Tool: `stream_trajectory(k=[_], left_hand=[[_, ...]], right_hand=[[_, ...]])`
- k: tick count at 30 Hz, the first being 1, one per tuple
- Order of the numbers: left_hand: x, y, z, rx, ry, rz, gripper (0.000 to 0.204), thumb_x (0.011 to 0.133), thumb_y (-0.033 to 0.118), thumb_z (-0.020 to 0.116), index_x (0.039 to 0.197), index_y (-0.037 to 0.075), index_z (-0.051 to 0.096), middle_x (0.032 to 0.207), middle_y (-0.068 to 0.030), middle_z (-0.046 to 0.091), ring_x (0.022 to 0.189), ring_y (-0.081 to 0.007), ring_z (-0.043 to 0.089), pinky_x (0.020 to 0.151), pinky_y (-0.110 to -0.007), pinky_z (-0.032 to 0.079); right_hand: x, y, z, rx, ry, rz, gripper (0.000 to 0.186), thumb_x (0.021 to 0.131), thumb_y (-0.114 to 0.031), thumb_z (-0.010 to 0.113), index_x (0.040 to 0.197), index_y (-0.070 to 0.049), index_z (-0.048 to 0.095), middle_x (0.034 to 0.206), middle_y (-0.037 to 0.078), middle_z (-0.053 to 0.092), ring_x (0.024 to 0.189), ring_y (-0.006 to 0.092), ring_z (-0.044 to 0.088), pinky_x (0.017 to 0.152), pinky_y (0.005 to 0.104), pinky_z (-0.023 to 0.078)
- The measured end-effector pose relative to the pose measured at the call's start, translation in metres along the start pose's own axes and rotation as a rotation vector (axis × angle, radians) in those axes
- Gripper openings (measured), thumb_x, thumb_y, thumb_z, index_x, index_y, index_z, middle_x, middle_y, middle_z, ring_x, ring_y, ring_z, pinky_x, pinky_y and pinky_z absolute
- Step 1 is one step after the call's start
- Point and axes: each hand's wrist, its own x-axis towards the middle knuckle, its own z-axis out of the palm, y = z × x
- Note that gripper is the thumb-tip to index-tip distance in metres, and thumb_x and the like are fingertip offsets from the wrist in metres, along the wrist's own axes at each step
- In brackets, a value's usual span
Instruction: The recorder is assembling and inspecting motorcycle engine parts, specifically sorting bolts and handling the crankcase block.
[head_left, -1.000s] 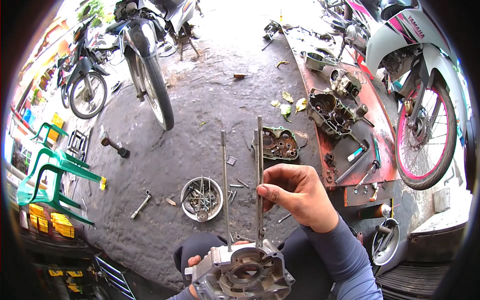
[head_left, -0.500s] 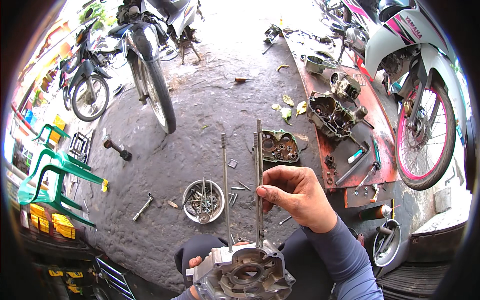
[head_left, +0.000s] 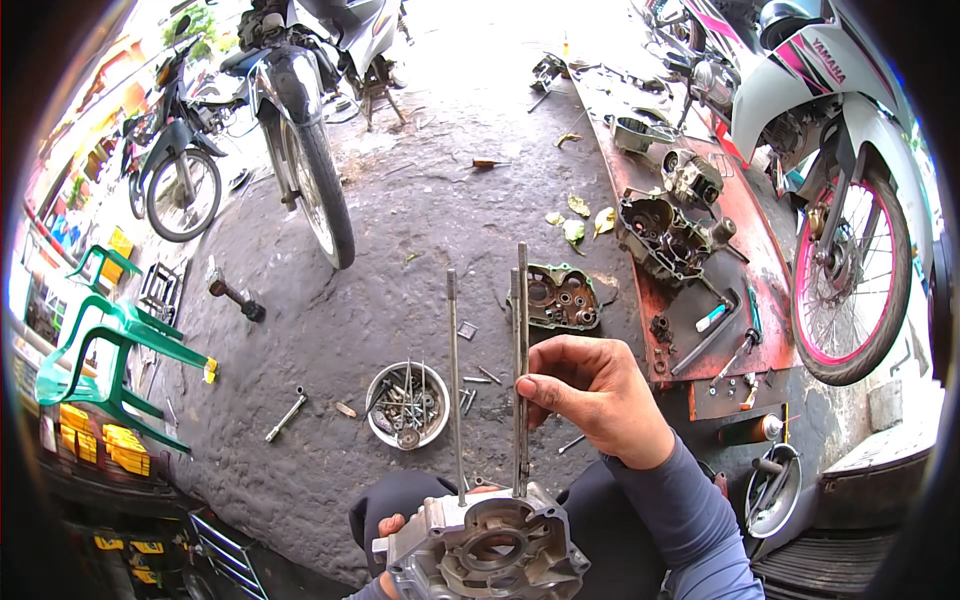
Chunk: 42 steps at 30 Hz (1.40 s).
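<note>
A grey metal engine crankcase half [head_left: 428, 540] rests over my lap at the bottom. My left hand [head_left: 391, 525] grips its left side; most of that hand is hidden behind the casting. Long threaded rods stand up from the case. The lone left rod [head_left: 454, 385] leans slightly, apart from the others. At the right, a long stud [head_left: 522, 330] is pinched between the thumb and fingers of my right hand [head_left: 605, 398]. Another rod stands close beside this stud, partly overlapped by it. The lower ends of the rods meet the top of the case.
A white bowl [head_left: 440, 432] of bolts sits on the floor ahead, with a socket tool [head_left: 287, 414] to its left. Beyond lies an open engine cover [head_left: 562, 297]. Engine parts cover a red board [head_left: 765, 300] at right. Motorcycles and a green chair [head_left: 130, 340] stand around.
The view has shifted very slightly. My right hand keeps its pinch on the stud, and the crankcase stays in place with my left hand on it.
</note>
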Motion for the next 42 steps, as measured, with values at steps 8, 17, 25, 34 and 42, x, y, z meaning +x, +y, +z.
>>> stream_trajectory(k=[8,17,25,34,42], left_hand=[[0.0,0.002,0.011,0.095,0.095,0.001,0.119,0.061,0.06,0.072,0.149,0.0,0.019,0.146,-0.0298,0.032,0.133,-0.0459,0.04,0.11,-0.058,0.035],[-0.017,0.008,0.004,0.329,0.456,0.005,0.115,0.064,0.063,0.065,0.147,-0.004,0.023,0.143,-0.0312,0.036,0.128,-0.0487,0.042,0.109,-0.059,0.034],[-0.021,0.022,-0.027,0.079,0.355,-0.037,0.11,0.07,0.072,0.053,0.148,0.0,0.026,0.145,-0.0291,0.036,0.13,-0.0476,0.042,0.108,-0.061,0.034],[-0.007,0.024,-0.039,0.092,0.401,-0.145,0.11,0.07,0.073,0.052,0.148,0.0,0.027,0.145,-0.0292,0.036,0.13,-0.0478,0.042,0.108,-0.061,0.034],[-0.007,0.048,-0.021,0.185,0.35,-0.098,0.11,0.07,0.074,0.051,0.148,0.0,0.027,0.146,-0.0293,0.036,0.13,-0.0479,0.041,0.108,-0.061,0.033]], right_hand=[[-0.001,-0.001,-0.001,-0.007,0.007,-0.001,0.015,0.088,-0.009,0.071,0.095,0.003,0.066,0.078,0.001,0.066,0.068,0.007,0.061,0.063,0.0231,0.052],[0.008,-0.064,-0.011,-0.702,0.399,-0.521,0.011,0.09,-0.008,0.063,0.094,0.002,0.064,0.077,0.006,0.065,0.065,0.0129,0.061,0.061,0.0269,0.052],[-0.048,-0.036,0.05,-1.263,-0.257,-0.896,0.012,0.065,-0.009,0.069,0.075,-0.006,0.065,0.068,0.009,0.06,0.067,0.0262,0.063,0.061,0.0359,0.051],[0.003,-0.003,0.198,-1.635,-0.509,-0.974,0.009,0.064,-0.015,0.07,0.071,-0.013,0.066,0.066,0.001,0.056,0.065,0.0177,0.059,0.053,0.0331,0.042],[0.019,-0.027,0.176,-1.153,-0.323,-0.81,0.007,0.074,-0.012,0.064,0.075,-0.007,0.068,0.08,0.007,0.062,0.078,0.0255,0.063,0.058,0.0348,0.05]])
